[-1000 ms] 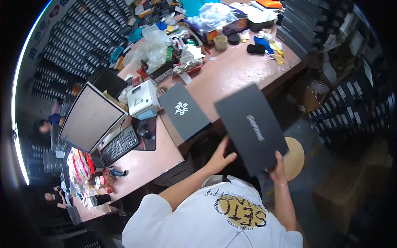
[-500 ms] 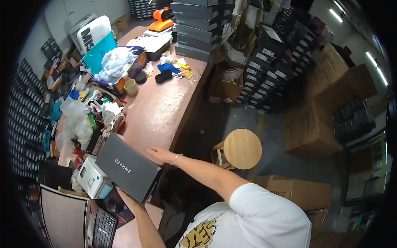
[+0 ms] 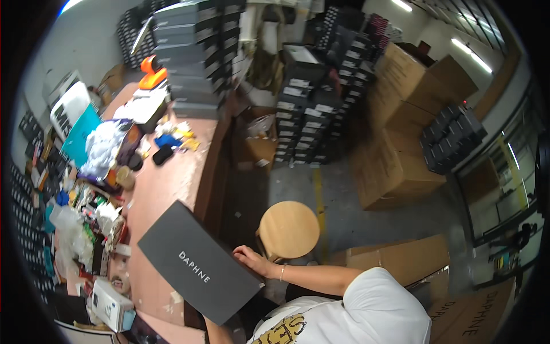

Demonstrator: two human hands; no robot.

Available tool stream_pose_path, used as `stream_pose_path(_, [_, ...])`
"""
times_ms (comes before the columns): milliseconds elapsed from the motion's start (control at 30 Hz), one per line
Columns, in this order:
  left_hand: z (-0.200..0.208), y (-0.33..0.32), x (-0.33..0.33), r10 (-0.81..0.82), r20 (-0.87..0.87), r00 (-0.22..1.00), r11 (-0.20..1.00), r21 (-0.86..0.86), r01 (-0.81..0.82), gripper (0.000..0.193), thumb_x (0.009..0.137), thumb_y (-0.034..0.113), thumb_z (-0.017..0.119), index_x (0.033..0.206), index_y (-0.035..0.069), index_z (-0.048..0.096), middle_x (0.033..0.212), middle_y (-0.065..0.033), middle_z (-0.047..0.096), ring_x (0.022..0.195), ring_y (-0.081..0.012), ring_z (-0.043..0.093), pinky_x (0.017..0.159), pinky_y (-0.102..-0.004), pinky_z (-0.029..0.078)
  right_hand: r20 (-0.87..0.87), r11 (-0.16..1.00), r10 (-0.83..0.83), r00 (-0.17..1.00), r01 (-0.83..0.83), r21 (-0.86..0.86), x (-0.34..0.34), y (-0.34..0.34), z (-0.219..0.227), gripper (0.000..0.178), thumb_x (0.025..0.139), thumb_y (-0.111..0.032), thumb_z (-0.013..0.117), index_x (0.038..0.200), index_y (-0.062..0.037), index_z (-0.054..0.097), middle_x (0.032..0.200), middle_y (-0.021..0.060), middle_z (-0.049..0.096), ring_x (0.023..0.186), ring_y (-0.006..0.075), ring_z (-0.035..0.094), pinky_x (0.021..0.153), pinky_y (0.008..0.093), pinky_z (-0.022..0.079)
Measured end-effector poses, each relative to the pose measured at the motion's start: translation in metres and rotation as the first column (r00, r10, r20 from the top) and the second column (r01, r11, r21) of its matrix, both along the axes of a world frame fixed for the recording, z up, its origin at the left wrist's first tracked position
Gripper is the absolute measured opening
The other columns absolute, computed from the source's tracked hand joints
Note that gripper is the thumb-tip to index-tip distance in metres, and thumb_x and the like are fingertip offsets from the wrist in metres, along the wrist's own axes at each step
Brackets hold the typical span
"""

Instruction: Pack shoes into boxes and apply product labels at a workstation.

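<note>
A dark grey shoe box [image 3: 197, 261] with light lettering on its lid is held in front of me, tilted, over the table's near right edge. My right hand [image 3: 252, 262] grips the box's right side, its fingers bent over the lid's edge. From below, my left forearm [image 3: 216, 331] reaches up under the box's near end. The left hand itself is hidden beneath the box, which it supports. The pinkish table [image 3: 157, 198] runs away from me on the left.
Tall stacks of shoe boxes [image 3: 189, 54] stand at the table's far end. Clutter and plastic bags [image 3: 71, 226] line its left side. A round wooden stool [image 3: 289, 229] is right of the box. Large cartons [image 3: 395, 166] stand farther right, and another carton [image 3: 407, 261] is behind my right arm.
The shoe box has come up off the table and toward me. My right hand, earlier stretched open beside it, now grips its right side. The view has turned to the right.
</note>
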State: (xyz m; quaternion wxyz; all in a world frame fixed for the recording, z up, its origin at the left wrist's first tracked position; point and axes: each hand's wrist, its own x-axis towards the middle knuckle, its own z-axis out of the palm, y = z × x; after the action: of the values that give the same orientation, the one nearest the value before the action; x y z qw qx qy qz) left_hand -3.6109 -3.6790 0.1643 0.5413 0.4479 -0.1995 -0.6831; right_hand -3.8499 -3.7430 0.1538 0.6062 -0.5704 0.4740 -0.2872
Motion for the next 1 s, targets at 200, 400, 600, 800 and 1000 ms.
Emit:
stream_pose_path(200, [0.018, -0.075, -0.195, -0.349, -0.014, 0.937, 0.934, -0.088, 0.346, 0.063, 0.096, 0.053, 0.032, 0.139, 0.006, 0.035, 0.132, -0.0114, 0.046, 0.12, -0.024, 0.047, 0.1, -0.0379, 0.041, 0.072, 0.919, -0.324, 0.943, 0.332, -0.214, -0.204, 0.016, 0.034, 0.054, 0.1, -0.037, 0.036, 0.141, -0.0021, 0.031, 0.142, 0.0156, 0.034, 0.132, 0.0276, 0.034, 0.11, 0.0368, 0.025])
stream_pose_path(400, [0.039, -0.104, -0.408, -0.641, -0.034, 0.767, 0.765, -0.119, 0.633, 0.067, 0.096, 0.057, 0.029, 0.14, 0.007, 0.034, 0.134, -0.0117, 0.045, 0.121, -0.0239, 0.046, 0.1, -0.0379, 0.04, 0.258, 0.794, -0.55, 0.794, 0.593, -0.134, -0.413, 0.053, 0.061, 0.06, 0.099, -0.041, 0.038, 0.144, -0.0024, 0.028, 0.145, 0.0138, 0.034, 0.136, 0.023, 0.028, 0.112, 0.0335, 0.02])
stream_pose_path(600, [0.059, -0.141, -0.554, -0.811, -0.03, 0.584, 0.58, -0.169, 0.797, 0.07, 0.095, 0.061, 0.026, 0.142, 0.008, 0.032, 0.135, -0.012, 0.044, 0.122, -0.0239, 0.045, 0.101, -0.0379, 0.04, 0.381, 0.59, -0.713, 0.588, 0.798, -0.127, -0.536, 0.085, -0.005, 0.055, 0.099, -0.038, 0.041, 0.14, -0.0012, 0.035, 0.135, 0.0119, 0.046, 0.125, 0.0214, 0.042, 0.103, 0.0326, 0.035])
stream_pose_path(800, [0.094, -0.211, -0.655, -0.859, -0.094, 0.503, 0.512, -0.152, 0.846, 0.072, 0.094, 0.062, 0.026, 0.142, 0.009, 0.032, 0.135, -0.0114, 0.044, 0.122, -0.0227, 0.045, 0.101, -0.037, 0.039, 0.583, 0.484, -0.691, 0.426, 0.872, -0.064, -0.604, 0.027, 0.06, 0.039, 0.096, -0.022, 0.051, 0.13, -0.0023, 0.046, 0.127, 0.01, 0.053, 0.114, 0.0204, 0.051, 0.095, 0.0335, 0.044])
stream_pose_path(1000, [0.127, -0.349, -0.75, -0.724, 0.086, 0.685, 0.553, -0.522, 0.649, 0.069, 0.096, 0.056, 0.031, 0.144, 0.007, 0.026, 0.14, -0.0108, 0.036, 0.126, -0.0218, 0.039, 0.105, -0.0356, 0.033, 0.435, 0.381, -0.717, 0.545, 0.829, -0.409, -0.704, -0.13, 0.125, 0.04, 0.096, -0.025, 0.05, 0.13, -0.0039, 0.046, 0.125, 0.0097, 0.054, 0.112, 0.0223, 0.052, 0.094, 0.0367, 0.046])
